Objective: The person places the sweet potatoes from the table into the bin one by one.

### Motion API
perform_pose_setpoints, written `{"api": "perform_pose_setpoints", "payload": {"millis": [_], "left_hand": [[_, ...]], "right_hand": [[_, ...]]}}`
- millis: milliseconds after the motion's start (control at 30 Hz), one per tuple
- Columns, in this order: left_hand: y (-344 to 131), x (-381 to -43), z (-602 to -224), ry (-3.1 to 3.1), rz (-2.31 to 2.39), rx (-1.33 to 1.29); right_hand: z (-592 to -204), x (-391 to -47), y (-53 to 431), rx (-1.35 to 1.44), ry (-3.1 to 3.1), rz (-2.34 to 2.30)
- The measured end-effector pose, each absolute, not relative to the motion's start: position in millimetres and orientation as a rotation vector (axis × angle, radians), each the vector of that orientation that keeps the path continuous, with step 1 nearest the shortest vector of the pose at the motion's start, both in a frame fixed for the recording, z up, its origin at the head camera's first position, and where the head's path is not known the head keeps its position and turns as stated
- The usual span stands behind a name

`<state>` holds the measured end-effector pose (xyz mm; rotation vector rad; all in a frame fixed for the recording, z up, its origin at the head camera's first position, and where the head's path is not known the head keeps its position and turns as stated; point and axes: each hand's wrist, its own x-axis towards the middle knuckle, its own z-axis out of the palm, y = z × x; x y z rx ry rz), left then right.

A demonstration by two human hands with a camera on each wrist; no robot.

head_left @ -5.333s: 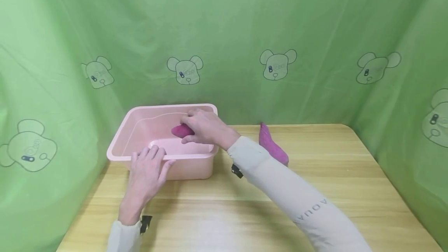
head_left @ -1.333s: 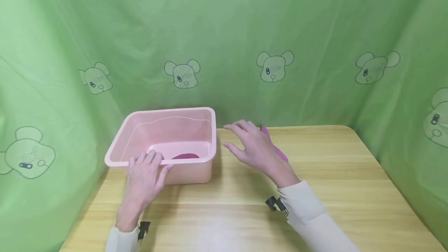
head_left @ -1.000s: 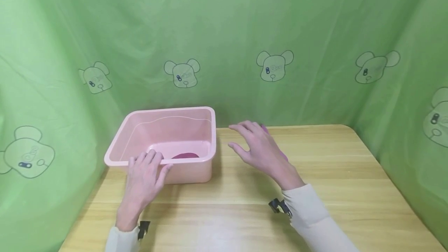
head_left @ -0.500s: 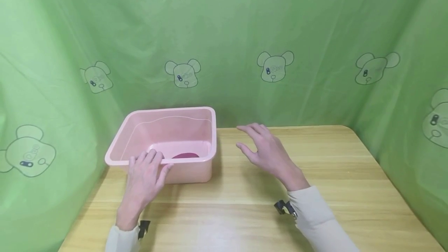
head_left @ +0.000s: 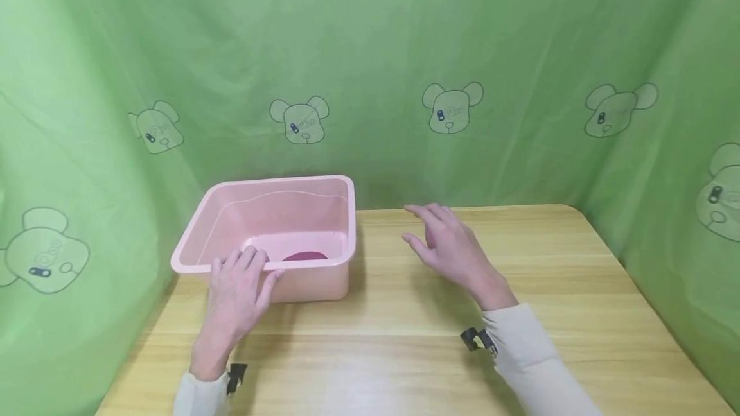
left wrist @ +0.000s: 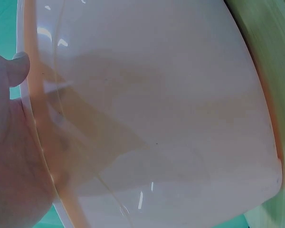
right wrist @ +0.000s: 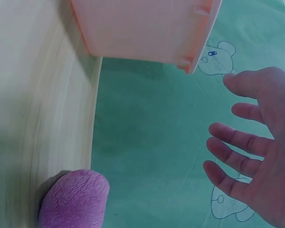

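Note:
At the left of the table stands a pink plastic tub (head_left: 315,281). My left hand (head_left: 234,294) grips its near rim, fingers hooked over the inside and thumb along the outer wall; the left wrist view shows that wall (left wrist: 180,95) close up. Inside, a purple sweet potato (head_left: 306,255) lies on the bottom, partly hidden by the near rim. My right hand (head_left: 453,246) hovers right of the tub, fingers spread and holding nothing. Another purple sweet potato (right wrist: 76,202) rests on the table beneath it in the right wrist view; the hand hides it in the head view.
The wooden table (head_left: 370,358) ends at the back against a green curtain (head_left: 381,50) printed with bear heads, which also hangs along both sides. The tub stands close to the back curtain.
My right hand held a sweet potato inside the tub; now that one lies on the tub's bottom. The hand has drifted right, covering the other sweet potato. The left hand keeps its grip.

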<state>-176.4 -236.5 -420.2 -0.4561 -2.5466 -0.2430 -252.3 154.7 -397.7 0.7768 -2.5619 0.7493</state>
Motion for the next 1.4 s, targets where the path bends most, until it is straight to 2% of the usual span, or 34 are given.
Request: {"api": "perform_pose_setpoints", "payload": {"millis": [1400], "left_hand": [[-238.0, -177.1, -422.3, -2.540, -0.251, -0.467]], "right_hand": [[-440.0, -277.2, 183.8, 0.657, -2.675, 0.677]]}}
